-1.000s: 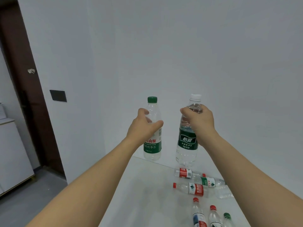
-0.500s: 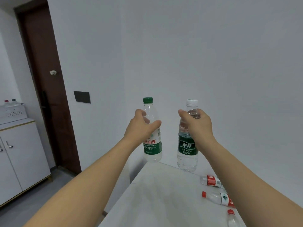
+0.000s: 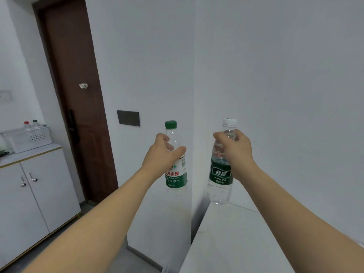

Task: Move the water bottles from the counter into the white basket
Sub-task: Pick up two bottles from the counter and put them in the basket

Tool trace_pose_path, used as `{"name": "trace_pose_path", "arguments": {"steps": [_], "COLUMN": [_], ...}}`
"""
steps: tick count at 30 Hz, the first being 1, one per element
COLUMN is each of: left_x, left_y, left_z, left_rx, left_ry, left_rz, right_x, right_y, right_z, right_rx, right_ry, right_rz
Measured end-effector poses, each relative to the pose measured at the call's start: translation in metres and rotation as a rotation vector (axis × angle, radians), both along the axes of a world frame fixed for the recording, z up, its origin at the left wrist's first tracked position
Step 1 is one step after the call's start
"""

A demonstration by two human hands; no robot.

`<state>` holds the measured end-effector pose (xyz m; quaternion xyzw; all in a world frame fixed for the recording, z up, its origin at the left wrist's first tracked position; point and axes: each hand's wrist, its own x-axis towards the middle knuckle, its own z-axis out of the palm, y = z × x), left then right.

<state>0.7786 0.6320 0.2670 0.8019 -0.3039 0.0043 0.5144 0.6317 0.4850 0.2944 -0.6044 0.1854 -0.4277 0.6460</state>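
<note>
Clear plastic is what both hands are wrapped around: the left hand (image 3: 163,152) grips the neck and shoulder of a clear water bottle with a green cap and a red-and-green label (image 3: 175,160), and the right hand (image 3: 235,150) grips the upper part of a clear water bottle with a white cap and a dark green label (image 3: 221,164), both upright and lifted in the air. Over the last second the view has swung leftward: the loose bottles that lay on the white tabletop (image 3: 236,239) a moment ago have slipped out of sight, and the white perforated plastic basket (image 3: 27,137) on the white two-door cabinet (image 3: 33,194) at the far left has come into view. The green-capped bottle now hangs past the tabletop's edge over the floor, while the white-capped one is just above the tabletop's far corner. That suggests the carry toward the basket is under way, with the basket still well apart from both hands. By count: two bottles in hand, one basket, and inside it what look like two bottle tops (image 3: 30,123), one red-capped and one dark-capped, too small to be sure. A dark brown door (image 3: 78,95) stands between the cabinet and the hands.
</note>
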Motion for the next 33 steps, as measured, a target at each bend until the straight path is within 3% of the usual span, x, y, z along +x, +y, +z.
{"name": "trace_pose_path", "arguments": {"steps": [7,21,33], "left_x": [0.071,0.298,0.430], "left_y": [0.046,0.179,0.286], "left_z": [-0.004,-0.002,-0.010], "left_rx": [-0.001,0.010,-0.020], "left_ry": [0.002,-0.014,-0.017], "left_rz": [0.036,0.046,0.185], "right_x": [0.083,0.304,0.482], "right_y": [0.040,0.165,0.255], "right_z": [-0.016,-0.011,-0.021], "right_rx": [0.035,-0.025,-0.126], "right_ry": [0.013,0.076,0.099], "right_rz": [0.057,0.019,0.176]}}
